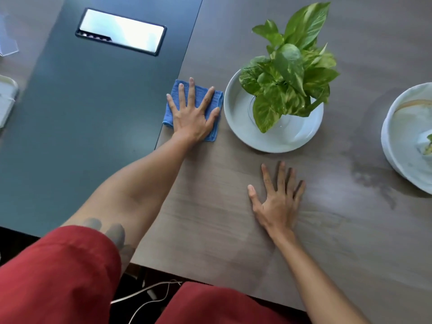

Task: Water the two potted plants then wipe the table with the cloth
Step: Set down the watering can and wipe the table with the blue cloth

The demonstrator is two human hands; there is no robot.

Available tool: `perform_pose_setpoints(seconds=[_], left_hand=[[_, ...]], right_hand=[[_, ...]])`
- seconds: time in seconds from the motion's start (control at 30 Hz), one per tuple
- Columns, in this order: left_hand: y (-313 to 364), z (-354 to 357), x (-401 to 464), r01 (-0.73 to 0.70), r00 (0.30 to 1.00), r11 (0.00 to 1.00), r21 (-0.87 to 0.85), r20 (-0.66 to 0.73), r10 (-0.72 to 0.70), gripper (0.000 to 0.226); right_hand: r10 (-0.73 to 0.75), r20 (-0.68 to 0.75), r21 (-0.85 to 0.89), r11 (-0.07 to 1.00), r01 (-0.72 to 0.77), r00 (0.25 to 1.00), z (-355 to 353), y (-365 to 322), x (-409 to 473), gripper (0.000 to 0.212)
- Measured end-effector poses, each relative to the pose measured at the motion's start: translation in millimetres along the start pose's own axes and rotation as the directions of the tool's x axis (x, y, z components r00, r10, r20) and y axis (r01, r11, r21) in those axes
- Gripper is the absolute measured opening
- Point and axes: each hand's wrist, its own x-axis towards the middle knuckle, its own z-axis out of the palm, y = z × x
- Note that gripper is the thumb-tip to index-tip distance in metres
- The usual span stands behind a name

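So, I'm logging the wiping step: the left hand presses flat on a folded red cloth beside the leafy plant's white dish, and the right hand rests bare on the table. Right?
Not quite: the cloth is blue, not red, as the head view shows. Otherwise correct: the left hand presses flat on it beside the leafy plant's white dish, and the right hand rests bare on the table.

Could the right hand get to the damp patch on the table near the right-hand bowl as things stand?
Probably yes. The right hand lies flat and empty on the table, and only bare wood separates it from the damp patch. The cloth, however, is under the left hand.
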Motion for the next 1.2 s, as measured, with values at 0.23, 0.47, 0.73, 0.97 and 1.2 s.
perform_pose_setpoints(seconds=[0.23, 0.47, 0.73, 0.97, 1.2], left_hand=[[-24, 21, -92, 0.029, 0.999, 0.999, -0.013, -0.024, -0.030, 0.064], [-46, 44, -207, 0.132, 0.990, 0.991, -0.022, -0.054, -0.133, 0.064], [-13, 63, -292, 0.155, 0.986, 0.988, -0.001, -0.067, -0.155, 0.065], [87, 89, -354, 0.080, 0.995, 0.997, 0.002, -0.065, -0.080, 0.065], [198, 104, -378, -0.027, 0.999, 1.000, -0.006, -0.039, 0.027, 0.065]], right_hand=[[0.000, 0.060, -0.013, 1.000, 0.001, 0.998, -4, -1, 1, 0.070], [-0.088, 0.173, 0.134, 0.989, 0.065, 0.981, -22, 22, -8, 0.071], [0.017, 0.066, 0.145, 0.989, -0.027, 0.998, -36, 125, -77, 0.068], [0.115, 0.016, 0.124, 0.985, -0.117, 0.993, -44, 214, -129, 0.067], [0.161, 0.012, 0.146, 0.976, -0.161, 0.987, -57, 281, -155, 0.066]])
